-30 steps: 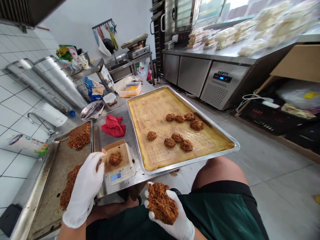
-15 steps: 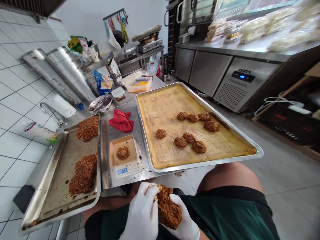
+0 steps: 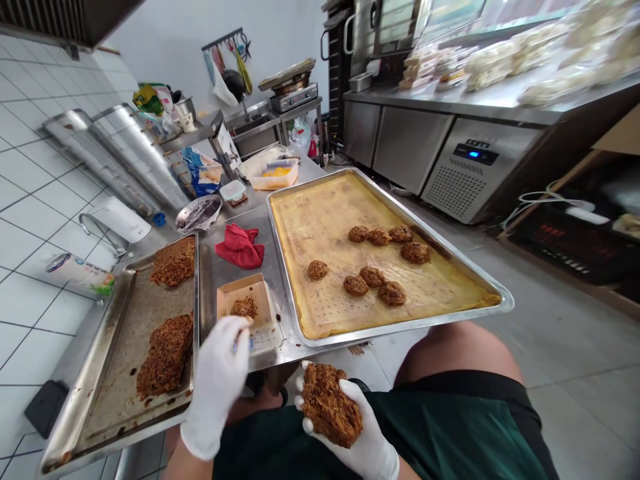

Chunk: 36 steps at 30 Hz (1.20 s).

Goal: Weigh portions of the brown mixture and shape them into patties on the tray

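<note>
Brown shredded lump (image 3: 329,412) cupped in right hand (image 3: 367,450), coarse, crumbly

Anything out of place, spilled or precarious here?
The baking tray juts past the counter edge, its near corner unsupported above the floor. Dark crumbs dot the counter by the scale. The right hand grips a mix lump.

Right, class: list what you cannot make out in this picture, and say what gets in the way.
Head view only.
1. Readout of the scale: covered by the left hand.
2. Palm of the right hand: under the lump it holds.
3. The packs on the far counter: blurred.
4. Whether the left hand pinches anything: its own glove hides that.
</note>
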Tool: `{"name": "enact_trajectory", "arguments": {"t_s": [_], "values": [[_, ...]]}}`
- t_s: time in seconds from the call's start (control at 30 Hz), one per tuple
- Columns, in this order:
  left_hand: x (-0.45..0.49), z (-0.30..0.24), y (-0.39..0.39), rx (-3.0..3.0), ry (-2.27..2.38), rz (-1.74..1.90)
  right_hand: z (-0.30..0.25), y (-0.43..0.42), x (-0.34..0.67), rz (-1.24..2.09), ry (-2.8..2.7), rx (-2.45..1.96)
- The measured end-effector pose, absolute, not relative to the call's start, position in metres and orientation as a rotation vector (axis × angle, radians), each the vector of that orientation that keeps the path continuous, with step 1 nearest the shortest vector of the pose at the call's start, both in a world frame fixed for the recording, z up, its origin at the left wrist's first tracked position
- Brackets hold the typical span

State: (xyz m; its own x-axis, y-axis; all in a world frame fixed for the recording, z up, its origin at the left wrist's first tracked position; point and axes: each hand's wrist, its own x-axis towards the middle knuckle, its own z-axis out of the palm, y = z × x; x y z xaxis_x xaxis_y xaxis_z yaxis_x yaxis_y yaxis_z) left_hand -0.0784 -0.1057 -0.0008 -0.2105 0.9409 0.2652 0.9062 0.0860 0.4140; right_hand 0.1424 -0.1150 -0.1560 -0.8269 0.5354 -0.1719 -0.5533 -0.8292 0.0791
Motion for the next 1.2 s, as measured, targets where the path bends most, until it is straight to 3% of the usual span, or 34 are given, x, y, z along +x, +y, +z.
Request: {"name": "enact_trajectory", "arguments": {"t_s": [0.3,0.47,1.0,1.2], "values": [[-0.132,-0.010,-0.055,2.241,2.279,-0.014,-0.158,-0.114,0.139,2.549,0.089,-0.120],[-0.120,-0.013,-0.051,2.245,2.308,-0.136,-0.162,-0.114,0.141,2.550,0.097,-0.119],[-0.121,0.016,-0.057,2.176,2.387,-0.197,-0.162,-0.116,0.140,2.552,0.053,-0.118],[-0.078,0.029,-0.084,2.189,2.489,0.135,-0.159,-0.115,0.139,2.547,0.081,-0.122]]}}
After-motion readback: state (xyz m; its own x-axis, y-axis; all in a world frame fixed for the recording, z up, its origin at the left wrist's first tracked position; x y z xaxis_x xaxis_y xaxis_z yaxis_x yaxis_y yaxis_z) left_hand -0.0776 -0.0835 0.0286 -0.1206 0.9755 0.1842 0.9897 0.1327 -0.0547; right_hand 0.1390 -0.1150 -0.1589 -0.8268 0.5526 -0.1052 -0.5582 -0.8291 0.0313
